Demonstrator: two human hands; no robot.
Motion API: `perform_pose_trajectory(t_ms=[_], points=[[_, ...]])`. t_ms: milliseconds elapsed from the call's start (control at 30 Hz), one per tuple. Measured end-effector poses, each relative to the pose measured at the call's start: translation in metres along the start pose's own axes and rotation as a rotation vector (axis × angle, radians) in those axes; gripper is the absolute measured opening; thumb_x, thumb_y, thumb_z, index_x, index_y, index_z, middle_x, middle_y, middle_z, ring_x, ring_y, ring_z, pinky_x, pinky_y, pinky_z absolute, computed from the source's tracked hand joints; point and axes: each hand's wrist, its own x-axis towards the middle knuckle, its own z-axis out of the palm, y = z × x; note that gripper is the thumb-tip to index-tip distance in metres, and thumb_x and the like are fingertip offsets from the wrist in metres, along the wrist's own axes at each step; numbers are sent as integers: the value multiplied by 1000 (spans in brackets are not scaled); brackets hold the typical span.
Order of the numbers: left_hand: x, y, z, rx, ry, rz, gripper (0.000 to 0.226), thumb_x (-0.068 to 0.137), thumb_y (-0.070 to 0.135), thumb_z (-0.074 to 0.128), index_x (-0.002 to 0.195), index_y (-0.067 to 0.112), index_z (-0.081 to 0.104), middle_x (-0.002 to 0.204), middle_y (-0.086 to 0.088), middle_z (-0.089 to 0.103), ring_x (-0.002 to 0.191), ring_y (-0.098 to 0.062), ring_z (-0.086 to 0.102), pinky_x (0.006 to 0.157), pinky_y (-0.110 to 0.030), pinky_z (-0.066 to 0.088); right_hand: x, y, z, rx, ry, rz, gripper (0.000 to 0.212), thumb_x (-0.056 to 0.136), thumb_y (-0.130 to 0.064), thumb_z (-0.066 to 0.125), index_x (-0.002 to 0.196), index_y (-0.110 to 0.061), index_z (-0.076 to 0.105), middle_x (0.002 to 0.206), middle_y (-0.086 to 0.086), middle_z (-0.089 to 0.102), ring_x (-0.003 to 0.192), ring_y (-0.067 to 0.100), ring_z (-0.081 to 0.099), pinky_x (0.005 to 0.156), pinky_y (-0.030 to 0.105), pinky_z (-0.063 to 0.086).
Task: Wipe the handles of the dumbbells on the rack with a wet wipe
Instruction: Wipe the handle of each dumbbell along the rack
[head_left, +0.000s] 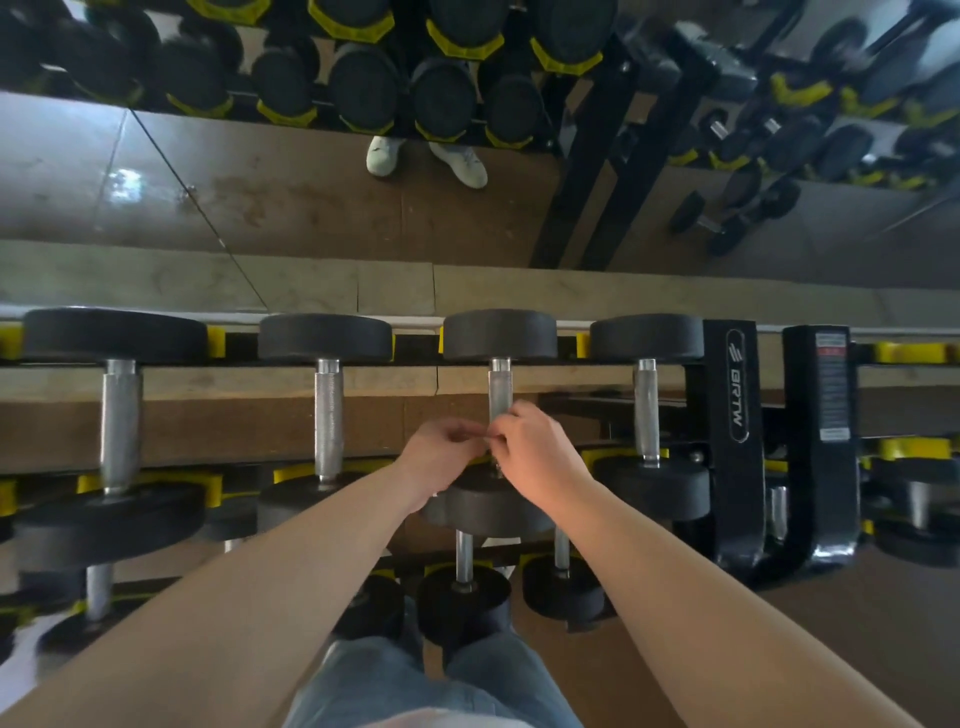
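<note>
left hand (441, 451): fingers curled, pinches small thing (485, 438), unclear what | right hand (537, 453): curled, pinches it too | place: near end of dumbbell handle (500, 389)

A gym's free-weights area. A black steel rack (737, 395) holds rows of dumbbells (328, 415) on several tiers, each with round black ends and a ridged metal handle, resting in yellow cradles (215, 340). Behind the rack, a wall mirror (260, 182) reflects more dumbbells, a brown floor and a pair of white shoes (384, 156).
</note>
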Motion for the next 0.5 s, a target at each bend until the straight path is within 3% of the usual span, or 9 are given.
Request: perform_pose_trajectory(t_ms=[100, 200, 300, 400, 500], points=[[3, -3, 6, 13, 55, 44, 22, 97, 36, 69, 118, 32, 71, 116, 11, 68, 110, -11, 61, 103, -37, 49, 0, -3, 0, 212, 70, 123, 23, 100, -18, 63, 122, -16, 67, 117, 1, 66, 104, 13, 64, 90, 22, 53], [5, -5, 13, 27, 100, 50, 16, 95, 36, 72, 110, 35, 70, 103, 18, 65, 98, -3, 59, 96, -32, 47, -3, -1, 5, 428, 108, 234, 28, 100, -13, 62, 127, -19, 65, 115, -5, 68, 102, 6, 64, 84, 14, 49], [9, -7, 17, -22, 148, 26, 20, 92, 37, 75, 112, 31, 74, 106, 15, 71, 100, -5, 63, 93, -30, 49, -6, 4, 4, 594, 102, 299, 28, 100, -7, 59, 122, -22, 66, 103, -14, 69, 94, 0, 65, 74, 7, 48], [14, -5, 20, -77, 204, -10, 17, 94, 35, 72, 110, 29, 73, 104, 10, 73, 97, -8, 67, 84, -28, 51, -6, 8, 4, 684, 133, 332, 26, 99, -8, 60, 119, -24, 67, 99, -15, 70, 93, 0, 67, 72, 10, 50], [26, 8, 20, -164, 304, -47, 18, 98, 32, 68, 114, 27, 72, 110, 6, 72, 106, -13, 66, 89, -31, 50, -3, 10, 3, 740, 226, 407, 20, 100, -14, 61, 116, -23, 69, 102, -13, 69, 94, 1, 66, 70, 11, 48]])
